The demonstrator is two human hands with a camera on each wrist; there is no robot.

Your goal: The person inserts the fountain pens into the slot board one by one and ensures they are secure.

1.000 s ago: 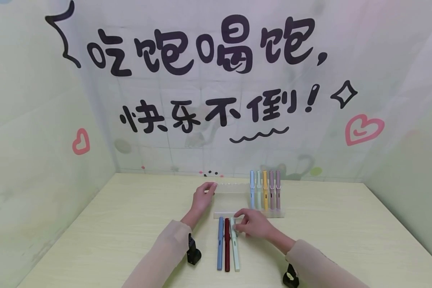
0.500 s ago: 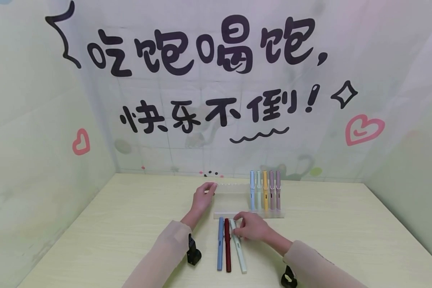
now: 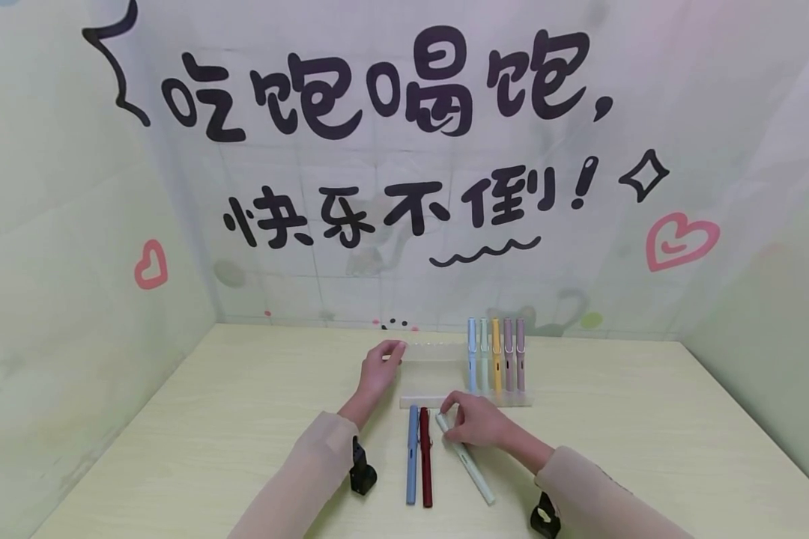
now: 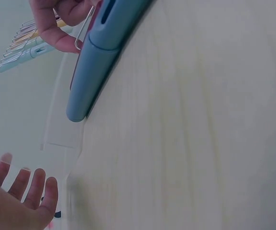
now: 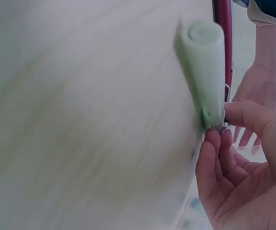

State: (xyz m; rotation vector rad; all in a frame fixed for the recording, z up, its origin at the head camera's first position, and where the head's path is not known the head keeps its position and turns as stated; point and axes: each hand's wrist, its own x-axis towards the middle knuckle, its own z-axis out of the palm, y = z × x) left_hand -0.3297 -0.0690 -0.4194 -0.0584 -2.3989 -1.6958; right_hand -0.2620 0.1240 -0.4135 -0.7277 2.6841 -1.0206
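Note:
A pale green pen (image 3: 473, 474) lies slanted on the table, its cap end pinched by my right hand (image 3: 479, 421). In the right wrist view, thumb and fingertips close on this pen (image 5: 207, 72) near its metal clip. To its left, a blue pen (image 3: 412, 457) and a dark red pen (image 3: 426, 458) lie side by side. My left hand (image 3: 380, 368) touches the left end of a clear pen rack (image 3: 431, 401), with fingers spread and fairly straight in the left wrist view. Several pens (image 3: 497, 355) stand in the rack's right part: light blue, pale green, yellow and purple.
The light wooden table (image 3: 276, 382) is enclosed by printed cloth walls (image 3: 350, 292) at the back and sides. Small black cameras (image 3: 362, 471) hang from both wrists. The rack's left part shows no pens.
My right hand has drawn the pale green pen away from the red one. Its lower end has swung to the right, so it lies more slanted. The left hand stays at the rack.

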